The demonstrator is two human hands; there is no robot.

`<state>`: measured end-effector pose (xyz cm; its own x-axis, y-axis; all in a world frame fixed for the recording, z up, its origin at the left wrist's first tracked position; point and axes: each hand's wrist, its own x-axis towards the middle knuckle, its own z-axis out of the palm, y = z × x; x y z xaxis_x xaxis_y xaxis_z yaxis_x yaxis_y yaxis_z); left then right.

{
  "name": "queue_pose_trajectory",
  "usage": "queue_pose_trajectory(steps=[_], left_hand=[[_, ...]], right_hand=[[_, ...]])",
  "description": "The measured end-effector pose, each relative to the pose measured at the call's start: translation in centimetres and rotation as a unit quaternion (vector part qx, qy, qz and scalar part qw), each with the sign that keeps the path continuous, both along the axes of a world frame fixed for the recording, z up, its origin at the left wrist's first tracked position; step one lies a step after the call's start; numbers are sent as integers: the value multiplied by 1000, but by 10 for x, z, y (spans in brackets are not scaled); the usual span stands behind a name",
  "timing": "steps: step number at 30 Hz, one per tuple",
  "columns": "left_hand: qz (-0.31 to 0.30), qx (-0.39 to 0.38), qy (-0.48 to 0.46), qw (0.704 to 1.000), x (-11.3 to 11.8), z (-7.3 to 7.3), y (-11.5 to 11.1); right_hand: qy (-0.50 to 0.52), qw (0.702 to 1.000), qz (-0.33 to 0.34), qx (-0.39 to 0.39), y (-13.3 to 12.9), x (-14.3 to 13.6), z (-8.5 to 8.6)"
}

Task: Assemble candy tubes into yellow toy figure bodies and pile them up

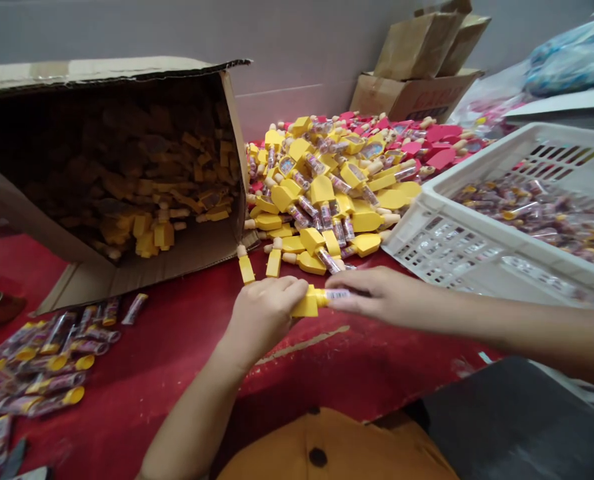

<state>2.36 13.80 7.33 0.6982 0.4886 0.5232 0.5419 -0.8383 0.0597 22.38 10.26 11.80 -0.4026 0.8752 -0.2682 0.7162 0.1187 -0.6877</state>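
Note:
My left hand (267, 310) is closed round a yellow plastic piece (307, 304), whose flat end sticks out past the thumb. From the other side, my right hand (384, 297) pinches a small clear tube (337, 294) with a printed label. The tube's yellow end meets the yellow piece; whether they are locked together I cannot tell. Just beyond my hands, two yellow pieces with pale wooden-looking knobs (247, 268) lie on the red table (177, 373). Behind them rises a heap of yellow pieces with clear tubes attached (321, 190).
At left, a cardboard box (237, 127) on its side holds many yellow pieces. Loose tubes (61, 360) lie at the table's left. A white plastic crate (427, 220) with more tubes stands at right. Pink pieces (441, 133) and stacked cartons (411, 93) are at the back.

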Motion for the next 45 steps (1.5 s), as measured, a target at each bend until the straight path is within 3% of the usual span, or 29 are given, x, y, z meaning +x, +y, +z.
queue_pose_trajectory(steps=[2,3,4,6,8,9,10,12,14,16,17,19,21,22,23,25,27,29,30,32,34,35,37,39,40,42,45], left_hand=[[13,17,-1,1000,0,0,0],[18,46,-4,999,0,0,0],[20,85,-9,996,0,0,-1],[27,157,-7,987,1,0,-1],[30,175,5,984,1,0,-1],[29,156,11,987,2,0,-1],[27,120,16,992,2,0,0],[21,41,9,999,2,-1,2],[18,13,-3,1000,1,-3,5],[23,52,-4,998,-1,-3,7],[26,85,1,996,-2,-3,8],[35,138,12,990,-3,-3,9],[38,145,16,989,-3,-3,11],[35,126,15,991,-4,-3,11],[30,96,11,995,-4,-3,12],[19,22,-3,1000,-4,-4,13],[12,-22,-19,999,-5,-5,13],[15,-12,-18,1000,-5,-5,13],[18,8,-8,1000,-5,-5,12],[25,54,20,998,-3,-6,11],[30,81,28,996,-1,-8,10],[31,84,27,996,0,-9,10],[19,64,25,997,2,-12,11],[0,25,32,999,4,-15,13],[-9,1,31,999,4,-16,14],[-21,-48,15,999,6,-18,16],[-23,-62,-6,998,9,-21,14]], right_hand=[[-67,977,30,199,-1,-1,-2],[-73,971,31,226,0,-2,-3],[-60,979,21,192,0,-3,-4],[6,999,-35,-2,4,-6,-7],[57,974,-97,-195,8,-8,-10],[62,967,-110,-222,9,-7,-11],[52,975,-108,-185,10,-6,-12],[-6,999,-46,19,11,-4,-13],[-82,970,37,224,10,-3,-14],[-113,950,69,282,10,-4,-15],[-97,962,63,249,11,-6,-16],[-26,994,37,98,14,-11,-15],[25,998,22,-52,19,-15,-14],[27,997,19,-70,20,-16,-13],[13,999,18,-40,21,-15,-12],[-52,990,41,126,21,-12,-11],[-137,939,95,300,18,-7,-11],[-188,896,138,377,14,-5,-14],[-184,897,137,378,13,-5,-15],[-120,940,95,305,12,-6,-18],[-25,989,39,138,13,-9,-19],[18,999,10,35,14,-10,-19],[78,986,-36,-142,16,-11,-18],[88,978,-52,-182,17,-9,-16],[71,987,-46,-140,16,-7,-16],[-4,1000,-3,24,13,-2,-17],[-136,959,76,239,7,3,-22]])
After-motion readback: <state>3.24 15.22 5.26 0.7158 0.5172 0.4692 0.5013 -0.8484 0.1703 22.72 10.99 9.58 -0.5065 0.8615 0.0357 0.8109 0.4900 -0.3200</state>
